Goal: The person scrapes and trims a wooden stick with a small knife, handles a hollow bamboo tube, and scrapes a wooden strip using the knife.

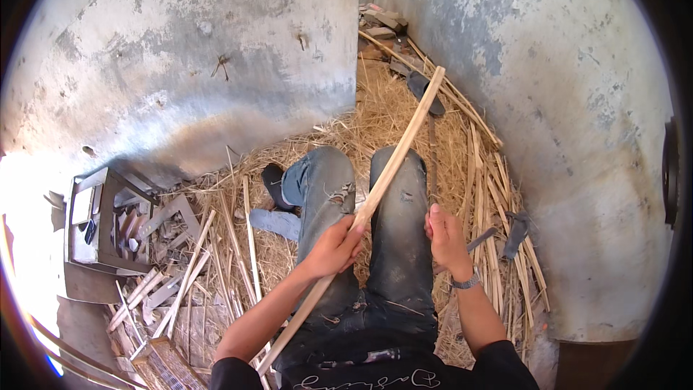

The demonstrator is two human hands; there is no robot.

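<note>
A long, pale split strip of wood or bamboo slants across my lap, from beside my left arm up past my right knee. My left hand is closed around it below the middle, above my left thigh. Beside my right thigh, my right hand is curled into a fist with the thumb on top. A narrow brown strip lines up with the top of this fist, like a blade seen on edge. What the fist holds is hidden by the fingers.
Straw-like shavings cover the floor around my legs. Several pale strips lie along the right wall. Left of me are a dark wooden frame, loose strips and scraps. A dark sandal lies beyond my knees; a grey-blue cloth-like piece is beside my left leg.
</note>
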